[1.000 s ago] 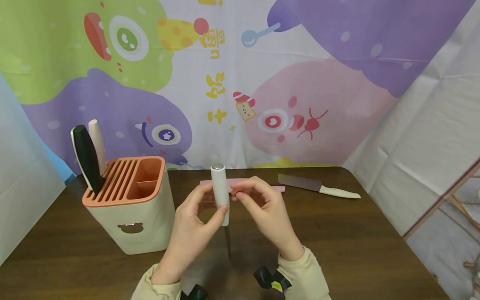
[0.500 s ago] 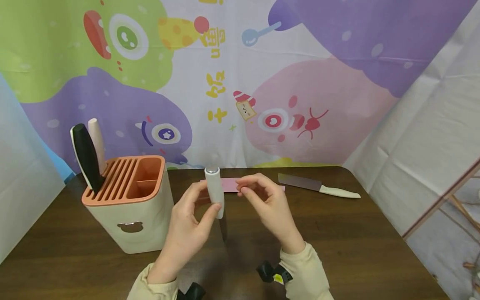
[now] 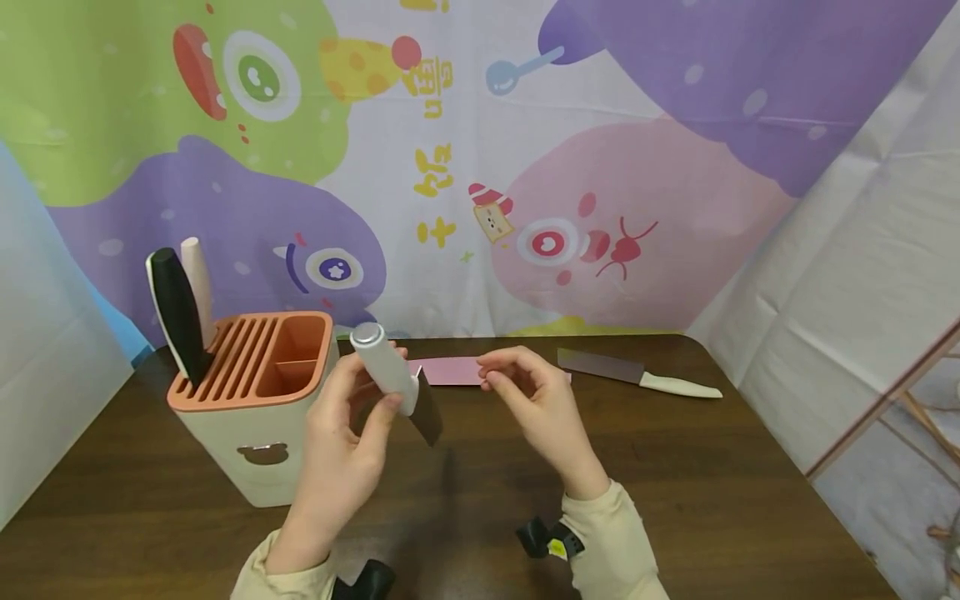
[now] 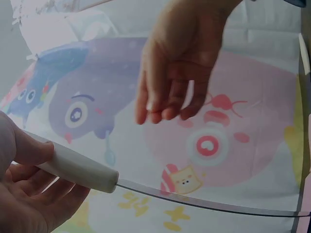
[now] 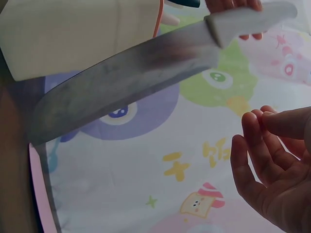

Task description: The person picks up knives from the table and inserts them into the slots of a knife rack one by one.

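Note:
My left hand (image 3: 337, 454) grips the white handle of a kitchen knife (image 3: 384, 365), thumb on one side and fingers on the other. The handle leans to the left, its silver end cap up, and the blade points down and away. In the right wrist view the knife's broad steel blade (image 5: 126, 77) shows nearly whole. Apart from the knife, my right hand (image 3: 543, 421) hovers to its right, fingers loosely bent with nothing held. Left of my left hand stands a cream knife block (image 3: 273, 479) with an orange slotted top.
A black handle (image 3: 177, 308) and a pale handle (image 3: 197, 279) stick up from the block's slots. Behind my hands lies a flat pink object (image 3: 450, 372), partly hidden. At the back right another knife (image 3: 678, 385) with a cream handle lies on the dark wooden table (image 3: 675, 500).
My left hand has moved left with the knife, towards the block. The knife has gone from upright to tilted, its handle leaning left. My right hand has shifted slightly right, away from the knife.

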### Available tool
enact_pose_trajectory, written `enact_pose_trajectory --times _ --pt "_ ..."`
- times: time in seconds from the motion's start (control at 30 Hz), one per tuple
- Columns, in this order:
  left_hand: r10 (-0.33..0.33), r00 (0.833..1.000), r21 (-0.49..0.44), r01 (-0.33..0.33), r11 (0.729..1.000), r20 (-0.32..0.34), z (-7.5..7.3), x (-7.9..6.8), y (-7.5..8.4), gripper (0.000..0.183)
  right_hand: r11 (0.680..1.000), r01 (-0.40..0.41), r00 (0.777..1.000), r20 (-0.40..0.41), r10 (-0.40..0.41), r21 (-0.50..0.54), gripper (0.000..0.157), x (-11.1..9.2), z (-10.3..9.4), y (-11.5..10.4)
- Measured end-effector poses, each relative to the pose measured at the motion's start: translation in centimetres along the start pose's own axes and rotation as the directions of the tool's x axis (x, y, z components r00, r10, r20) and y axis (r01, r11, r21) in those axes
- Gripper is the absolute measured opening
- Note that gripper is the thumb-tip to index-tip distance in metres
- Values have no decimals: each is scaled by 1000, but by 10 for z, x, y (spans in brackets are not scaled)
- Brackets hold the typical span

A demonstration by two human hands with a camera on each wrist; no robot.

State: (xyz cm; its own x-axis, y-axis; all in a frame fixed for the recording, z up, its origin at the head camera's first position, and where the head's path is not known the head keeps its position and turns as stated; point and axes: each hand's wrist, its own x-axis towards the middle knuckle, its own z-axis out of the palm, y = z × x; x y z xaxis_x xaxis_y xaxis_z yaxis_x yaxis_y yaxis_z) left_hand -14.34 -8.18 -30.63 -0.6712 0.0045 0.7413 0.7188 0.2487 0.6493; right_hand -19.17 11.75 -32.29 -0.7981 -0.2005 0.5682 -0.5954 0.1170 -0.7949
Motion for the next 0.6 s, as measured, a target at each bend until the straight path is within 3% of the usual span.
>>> enact_pose_trajectory --times 0.37,0.47,0.6 --pt "-1 997 -50 -3 999 -79 -13 2 9 44 995 -30 1000 -11 29 -98 13 4 -2 16" --pt "29 996 -59 -34 998 -88 -16 2 10 45 992 -56 998 -8 56 -117 14 5 -3 20" --pt "103 991 -144 -115 983 -89 -19 4 10 44 987 -93 996 -28 91 -134 14 7 -8 20"
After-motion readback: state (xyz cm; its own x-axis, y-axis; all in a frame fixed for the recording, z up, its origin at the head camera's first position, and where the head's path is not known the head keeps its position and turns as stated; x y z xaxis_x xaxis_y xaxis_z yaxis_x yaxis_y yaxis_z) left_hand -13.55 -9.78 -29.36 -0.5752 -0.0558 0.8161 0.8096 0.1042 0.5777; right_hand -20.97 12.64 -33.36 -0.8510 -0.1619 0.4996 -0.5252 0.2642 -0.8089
